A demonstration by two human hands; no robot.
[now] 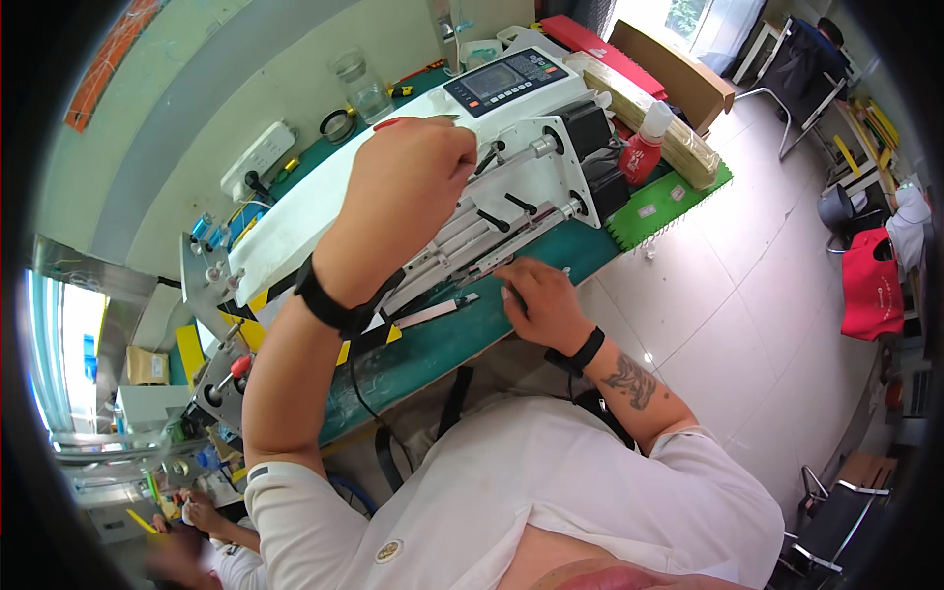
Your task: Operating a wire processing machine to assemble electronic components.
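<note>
A white bench machine (295, 231) with metal rods (462, 231) and black clamp levers (521, 204) lies across the green mat (393, 388). Raised over its middle, my left hand (413, 177) is closed, fingers curled down and away from view. What they hold, if anything, is hidden. A small red edge shows beside its knuckles. My right hand (546, 305) is by the machine's front edge, fingers loosely bent and thumb apart from the forefinger. Its fingertips are near the front rail; whether they touch it I cannot tell. A pale strip-shaped piece (428, 313) lies to their left.
The machine carries a keypad panel (506, 81) and black motors (580, 128). A red bottle (644, 143) and a green board (669, 211) are at the right, a glass jar (361, 87) and a power strip (258, 160) behind. Another person's hand (205, 513) shows at lower left.
</note>
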